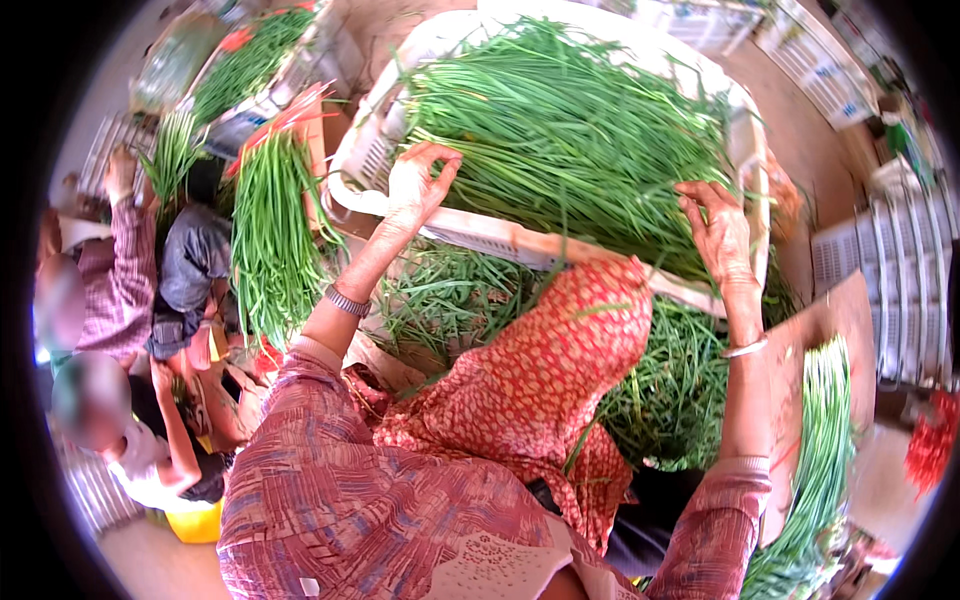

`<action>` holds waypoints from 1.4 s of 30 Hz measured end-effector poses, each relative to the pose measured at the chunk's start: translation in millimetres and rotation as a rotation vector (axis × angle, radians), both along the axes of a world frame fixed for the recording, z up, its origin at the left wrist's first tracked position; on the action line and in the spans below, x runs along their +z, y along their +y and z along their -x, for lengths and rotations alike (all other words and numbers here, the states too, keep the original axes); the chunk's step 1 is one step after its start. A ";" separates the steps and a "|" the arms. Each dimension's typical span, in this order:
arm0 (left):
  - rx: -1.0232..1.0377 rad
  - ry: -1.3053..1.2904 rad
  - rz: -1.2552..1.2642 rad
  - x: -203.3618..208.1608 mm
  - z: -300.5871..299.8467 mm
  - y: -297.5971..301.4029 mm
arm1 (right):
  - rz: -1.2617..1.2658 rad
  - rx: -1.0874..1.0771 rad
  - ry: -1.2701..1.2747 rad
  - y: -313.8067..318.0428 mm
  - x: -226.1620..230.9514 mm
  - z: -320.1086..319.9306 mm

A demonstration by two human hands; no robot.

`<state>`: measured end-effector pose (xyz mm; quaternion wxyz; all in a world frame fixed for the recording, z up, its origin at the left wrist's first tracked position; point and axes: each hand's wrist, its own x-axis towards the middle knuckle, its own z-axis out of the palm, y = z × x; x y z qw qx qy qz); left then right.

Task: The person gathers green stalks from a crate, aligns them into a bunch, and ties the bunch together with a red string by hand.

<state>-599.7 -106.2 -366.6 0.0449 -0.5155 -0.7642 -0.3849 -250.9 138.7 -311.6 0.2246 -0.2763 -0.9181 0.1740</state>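
Note:
A white plastic crate (357, 160) in front of me is heaped with long green garlic chives (570, 130), lying mostly crosswise. At the crate's near left corner, my left hand (420, 180) has thumb and fingers closed on the pale ends of a few chives. Over the right end of the heap, my right hand (717, 225) is bent at the fingers, its thumb and fingertips close together among the leaf tips. Whether a stalk lies between those fingertips is too small to make out.
Loose chive leaves (450, 290) lie below the crate, around my patterned red cloth (520, 370). Bundled chives (275, 220) with red ties rest at left; more chives (825, 440) lie on cardboard at right. Two people (125, 270) sit at left. Stacked crates (880, 270) stand at right.

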 end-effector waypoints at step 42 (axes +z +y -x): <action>0.247 -0.148 0.225 11.6 -3.7 -15.7 | 0.064 0.283 -0.419 10.8 -77.9 366.1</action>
